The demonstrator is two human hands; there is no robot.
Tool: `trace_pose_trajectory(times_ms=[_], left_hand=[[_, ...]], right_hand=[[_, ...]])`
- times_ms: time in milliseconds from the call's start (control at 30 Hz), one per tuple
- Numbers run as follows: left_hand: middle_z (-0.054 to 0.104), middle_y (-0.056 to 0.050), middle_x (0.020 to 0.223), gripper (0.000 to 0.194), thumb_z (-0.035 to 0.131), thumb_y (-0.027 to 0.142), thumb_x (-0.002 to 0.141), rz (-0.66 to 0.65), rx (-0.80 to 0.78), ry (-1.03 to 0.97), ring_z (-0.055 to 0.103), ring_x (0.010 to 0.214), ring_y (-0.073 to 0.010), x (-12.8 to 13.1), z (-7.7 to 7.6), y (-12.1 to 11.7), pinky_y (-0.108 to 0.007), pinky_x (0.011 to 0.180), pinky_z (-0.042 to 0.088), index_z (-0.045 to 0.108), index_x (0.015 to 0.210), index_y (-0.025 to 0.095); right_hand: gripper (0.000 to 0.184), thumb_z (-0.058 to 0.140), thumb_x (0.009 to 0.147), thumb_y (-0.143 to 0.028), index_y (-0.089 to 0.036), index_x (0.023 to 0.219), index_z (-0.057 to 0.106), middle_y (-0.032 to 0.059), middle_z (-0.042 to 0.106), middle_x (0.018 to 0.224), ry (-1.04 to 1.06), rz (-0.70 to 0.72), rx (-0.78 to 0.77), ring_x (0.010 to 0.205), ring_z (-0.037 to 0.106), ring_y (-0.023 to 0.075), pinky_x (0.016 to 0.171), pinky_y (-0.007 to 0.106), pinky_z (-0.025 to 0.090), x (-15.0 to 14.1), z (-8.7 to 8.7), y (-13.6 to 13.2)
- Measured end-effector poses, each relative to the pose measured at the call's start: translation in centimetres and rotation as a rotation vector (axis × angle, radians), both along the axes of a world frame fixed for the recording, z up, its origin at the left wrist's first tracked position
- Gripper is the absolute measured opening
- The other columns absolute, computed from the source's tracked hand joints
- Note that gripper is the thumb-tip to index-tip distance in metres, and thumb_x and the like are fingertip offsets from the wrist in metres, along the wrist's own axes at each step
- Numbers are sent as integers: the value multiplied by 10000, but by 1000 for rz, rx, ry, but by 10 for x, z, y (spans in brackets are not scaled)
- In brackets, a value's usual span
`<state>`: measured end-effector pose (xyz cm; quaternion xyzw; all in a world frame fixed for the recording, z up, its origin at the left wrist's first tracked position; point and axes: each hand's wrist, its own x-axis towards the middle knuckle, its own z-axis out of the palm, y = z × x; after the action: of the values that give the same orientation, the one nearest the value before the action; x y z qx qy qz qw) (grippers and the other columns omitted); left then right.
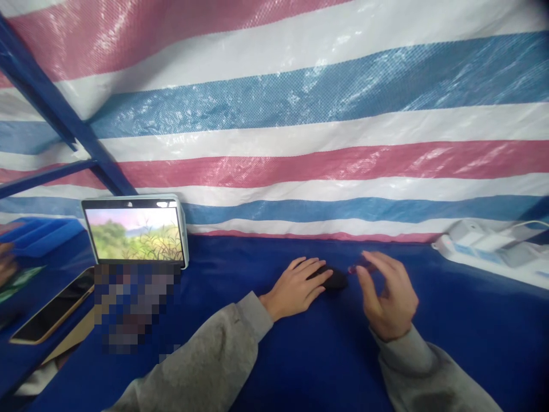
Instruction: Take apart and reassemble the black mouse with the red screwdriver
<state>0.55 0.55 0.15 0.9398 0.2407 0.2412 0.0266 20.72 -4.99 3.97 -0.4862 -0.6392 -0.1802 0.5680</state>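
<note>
My left hand [303,286] lies with fingers stretched out over a small, rounded black object [337,278] on the blue table; its kind cannot be made out, as the fingers cover part of it. Just right of it, my right hand [390,294] is raised a little, thumb and forefinger brought together. At those fingertips shows a small dark red thing [352,269], too small and blurred to name. It is close to the black object's right end; whether they touch I cannot tell.
A tablet [135,234] showing a landscape stands at the left, with a pixelated patch before it. Further left are a phone [54,309], a blue tray [47,234] and another person's blurred hand [6,263]. A white power strip [493,257] lies at the right, before striped sheeting [300,171].
</note>
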Motion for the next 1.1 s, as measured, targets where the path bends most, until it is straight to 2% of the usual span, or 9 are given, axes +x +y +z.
trace_pose_trajectory(times_ms=[100,267,433,600,767,900,1000,1100], left_hand=[[493,-81,1490,402,380,343,1056,-1,-5,6,424,1410,-218,0,1,0,-442,1179,320,475,1429,227],[482,-88,1499,413,377,333,1053,-15,-22,7,398,1429,-219,-1,1,0,-445,1188,310,459,1443,224],[445,-84,1528,431,380,302,1048,-28,-42,16,346,1461,-217,-1,2,0,-448,1206,284,425,1468,217],[444,-81,1529,418,384,363,1058,-65,-26,33,370,1448,-207,-1,2,1,-416,1202,311,466,1440,215],[463,-102,1512,421,402,397,1050,-85,-28,2,364,1452,-209,-1,-1,3,-416,1206,320,497,1416,213],[424,-120,1535,426,396,304,1045,-100,-45,2,319,1475,-223,-1,-1,2,-442,1220,291,457,1451,191],[374,-122,1565,448,373,235,1036,-123,-55,29,265,1496,-219,0,1,0,-442,1237,248,414,1477,171],[350,-102,1582,450,384,248,1041,-120,-71,58,251,1501,-219,0,4,-1,-438,1238,246,396,1488,202]], right_hand=[[346,579,902,-115,-201,1234,629,99,742,1048,4,53,-1,989,708,232,856,393,588,-1,2,-2],[306,650,872,-173,-220,1173,670,79,750,1021,12,-1,13,891,726,222,807,364,601,-1,3,-3],[351,581,893,-114,-207,1227,639,93,743,1061,41,80,4,948,721,231,843,397,598,0,-1,-2],[271,701,828,-159,-209,1093,676,80,743,991,44,-14,64,865,720,226,761,382,606,2,-6,0],[371,600,867,-78,-204,1213,646,89,746,1039,65,91,53,967,715,246,849,422,590,1,-5,-2],[385,665,829,-84,-216,1190,677,71,746,1014,43,33,85,898,720,230,800,374,591,2,-4,-3],[380,617,858,-82,-218,1209,674,77,745,1038,36,41,90,935,716,243,828,400,588,6,-3,-2],[434,632,843,-62,-229,1244,652,76,746,1038,32,35,82,939,715,247,824,414,589,8,-3,-1]])
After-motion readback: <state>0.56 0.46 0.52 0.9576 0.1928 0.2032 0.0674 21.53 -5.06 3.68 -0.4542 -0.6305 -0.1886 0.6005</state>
